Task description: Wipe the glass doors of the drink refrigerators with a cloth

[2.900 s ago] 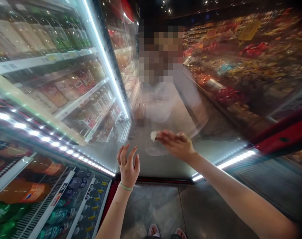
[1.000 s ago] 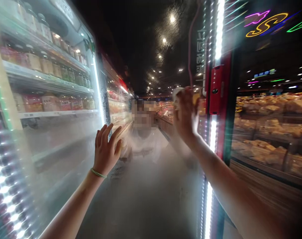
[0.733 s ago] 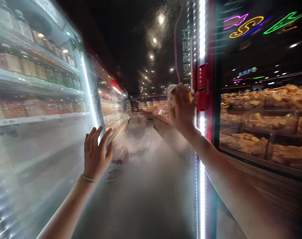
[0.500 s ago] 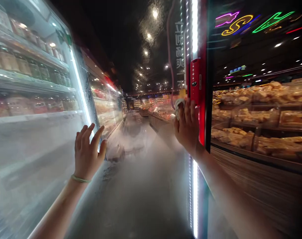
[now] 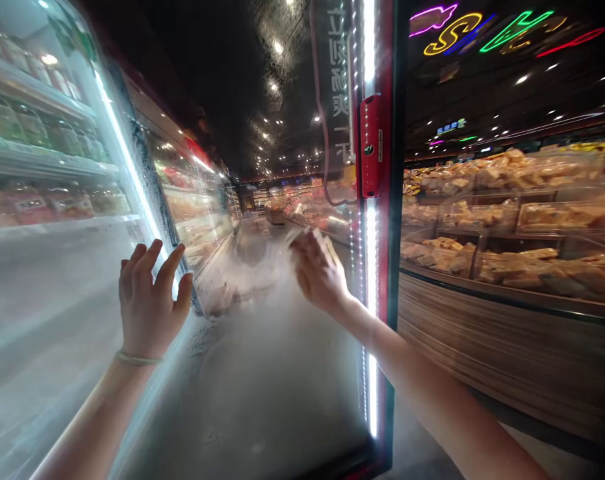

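My right hand (image 5: 320,270) presses a balled whitish cloth (image 5: 293,236) to the fogged glass door (image 5: 282,373). Motion blurs the fingers, and most of the cloth is hidden under them. Up the door's frame, to the right of this hand, sits a red handle plate (image 5: 370,147) beside a bright light strip (image 5: 372,260). My left hand (image 5: 150,300) is raised with its fingers apart and holds nothing. It appears in front of the lit edge of the refrigerated cabinet (image 5: 125,160); whether it touches that cannot be made out. A thin pale green band circles the left wrist.
Bottles (image 5: 27,127) and packaged goods line the cabinet shelves on the left. To the right stands a curved display counter (image 5: 507,333) heaped with bagged food (image 5: 522,220). Through the glass an aisle shows, hazy with condensation. Neon signs (image 5: 517,30) hang above.
My right hand has moved left and a little down over the glass with the cloth, away from the red handle plate. The view has shifted right; my left hand stays raised and open.
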Demonstrator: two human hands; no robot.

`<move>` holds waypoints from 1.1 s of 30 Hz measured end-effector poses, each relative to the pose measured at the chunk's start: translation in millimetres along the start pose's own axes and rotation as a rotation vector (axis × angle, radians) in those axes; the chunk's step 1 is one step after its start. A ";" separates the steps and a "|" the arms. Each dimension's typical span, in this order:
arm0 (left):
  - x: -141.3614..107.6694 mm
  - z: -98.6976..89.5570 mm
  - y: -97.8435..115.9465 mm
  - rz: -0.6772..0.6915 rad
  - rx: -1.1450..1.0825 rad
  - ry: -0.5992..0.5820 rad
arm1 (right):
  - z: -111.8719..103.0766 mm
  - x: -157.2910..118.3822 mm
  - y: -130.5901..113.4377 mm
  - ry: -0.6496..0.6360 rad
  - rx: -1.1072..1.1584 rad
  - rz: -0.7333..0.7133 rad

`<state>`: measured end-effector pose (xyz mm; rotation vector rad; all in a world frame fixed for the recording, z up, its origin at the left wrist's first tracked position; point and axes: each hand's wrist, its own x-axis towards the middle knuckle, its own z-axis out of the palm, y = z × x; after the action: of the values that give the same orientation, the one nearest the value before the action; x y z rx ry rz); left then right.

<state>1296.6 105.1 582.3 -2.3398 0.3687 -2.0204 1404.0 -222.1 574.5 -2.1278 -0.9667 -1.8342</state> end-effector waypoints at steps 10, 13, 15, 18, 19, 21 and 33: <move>1.0 -1.3 1.4 -0.005 -0.016 -0.011 | 6.0 6.5 -5.0 0.050 0.010 0.110; 1.3 -1.5 2.5 -0.007 -0.021 -0.019 | 12.7 -9.0 -34.8 -0.139 0.118 -0.315; 1.2 -1.6 1.9 -0.004 -0.006 -0.025 | 8.7 -10.0 -27.6 -0.175 0.139 -0.315; 0.7 -1.9 0.0 0.012 0.024 -0.022 | -3.3 -3.3 11.0 -0.061 0.113 0.078; 0.5 -2.0 -0.5 0.017 0.027 -0.022 | -5.8 -5.7 21.1 -0.008 0.112 0.178; 0.5 -2.1 -0.7 0.013 0.022 -0.020 | -5.9 -26.4 25.0 0.072 0.124 0.225; 1.5 -3.8 -1.0 -0.013 -0.032 -0.029 | 2.2 -75.5 33.0 0.179 0.085 0.208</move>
<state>1293.2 106.3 584.5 -2.3939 0.3884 -1.9988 1422.0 -273.6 512.6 -1.8967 -0.7395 -1.8099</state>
